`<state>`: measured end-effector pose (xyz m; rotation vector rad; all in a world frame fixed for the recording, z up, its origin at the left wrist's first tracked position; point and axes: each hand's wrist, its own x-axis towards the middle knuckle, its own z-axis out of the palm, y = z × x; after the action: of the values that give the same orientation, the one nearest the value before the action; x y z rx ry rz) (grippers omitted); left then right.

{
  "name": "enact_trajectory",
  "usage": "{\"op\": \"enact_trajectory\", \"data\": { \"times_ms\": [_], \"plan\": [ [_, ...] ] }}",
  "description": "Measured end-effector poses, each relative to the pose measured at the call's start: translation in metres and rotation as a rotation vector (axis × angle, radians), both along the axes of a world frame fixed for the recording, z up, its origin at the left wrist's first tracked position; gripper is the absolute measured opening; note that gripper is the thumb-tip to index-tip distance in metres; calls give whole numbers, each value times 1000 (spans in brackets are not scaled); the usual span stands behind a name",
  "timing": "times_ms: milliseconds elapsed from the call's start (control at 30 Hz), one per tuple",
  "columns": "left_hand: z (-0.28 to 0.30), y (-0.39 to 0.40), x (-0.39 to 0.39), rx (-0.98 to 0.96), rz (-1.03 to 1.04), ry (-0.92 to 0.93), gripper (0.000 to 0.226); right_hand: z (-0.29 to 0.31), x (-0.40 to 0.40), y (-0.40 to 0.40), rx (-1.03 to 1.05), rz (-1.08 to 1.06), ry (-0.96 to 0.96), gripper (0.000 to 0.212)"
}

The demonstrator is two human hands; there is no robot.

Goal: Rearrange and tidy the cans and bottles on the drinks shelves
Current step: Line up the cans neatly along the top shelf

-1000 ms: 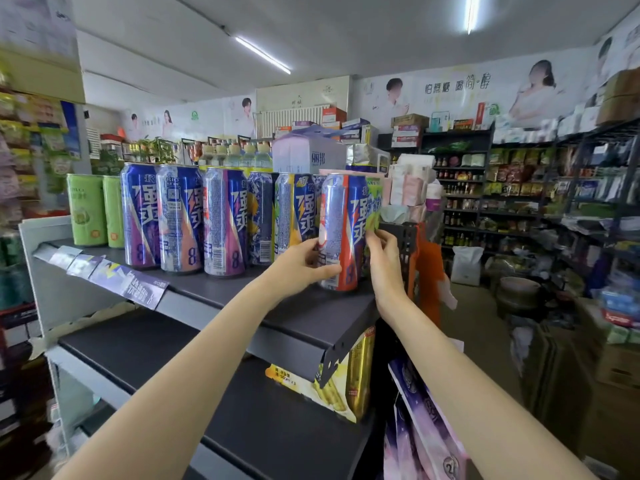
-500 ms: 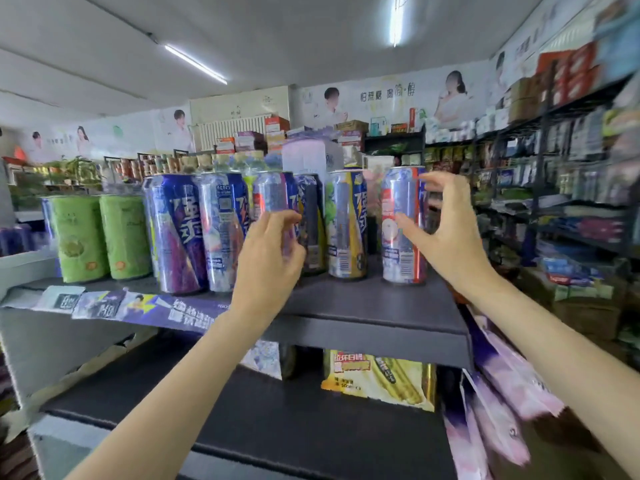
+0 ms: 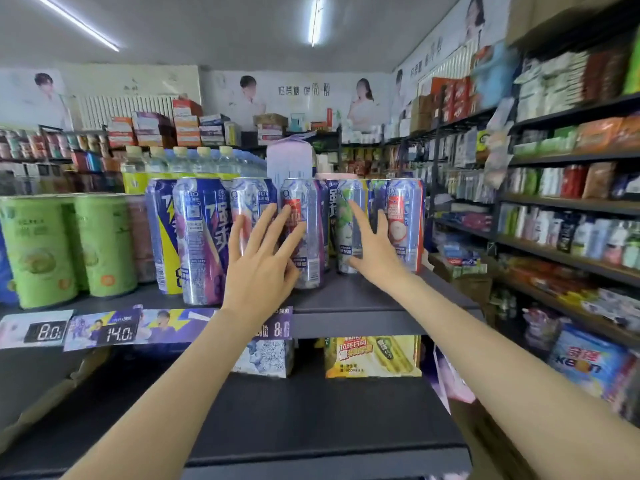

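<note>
Two hands released from the cans, fingers spread at the front row.

Head view: half a second earlier the right hand (image 3: 375, 251) was curled round the red-label end can (image 3: 405, 225) and the left hand (image 3: 259, 268) was reaching toward the row; now both hands hold nothing. Left fingers are wide and straight, tips against or just in front of the red-panel can (image 3: 304, 233); contact cannot be confirmed. Right fingers are wide, the forefinger lying across the green-fruit can (image 3: 349, 223), palm just beside the end can. All cans stand upright on the top shelf (image 3: 363, 299), the end can near its right edge. Judgement: the end can is placed; the next step is probably squaring or turning the two middle cans into line.
</note>
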<state>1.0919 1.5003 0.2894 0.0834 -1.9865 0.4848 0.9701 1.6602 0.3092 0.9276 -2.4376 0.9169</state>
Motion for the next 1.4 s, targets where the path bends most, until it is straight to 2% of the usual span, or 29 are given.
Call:
{"op": "enact_trajectory", "data": {
  "times_ms": [233,567,867,1033,1200,1400],
  "plan": [
    [-5,-3,-3,-2,-18,12,53,-6,-7,-17,6,-163,47,101],
    [-5,-3,-3,-1,-23,43,54,-4,-19,-25,-86,-106,-73,109],
    [-5,-3,-3,8,-28,38,56,3,-20,-43,-193,-283,-54,105],
    [-5,-1,-2,13,-26,32,57,4,-6,-33,-160,-227,-34,107],
    [-6,-1,-2,7,-21,29,58,4,19,-8,-227,-112,-57,116],
    [-5,-2,-2,5,-22,22,58,2,36,41,-253,-177,-20,114]
  ]
}}
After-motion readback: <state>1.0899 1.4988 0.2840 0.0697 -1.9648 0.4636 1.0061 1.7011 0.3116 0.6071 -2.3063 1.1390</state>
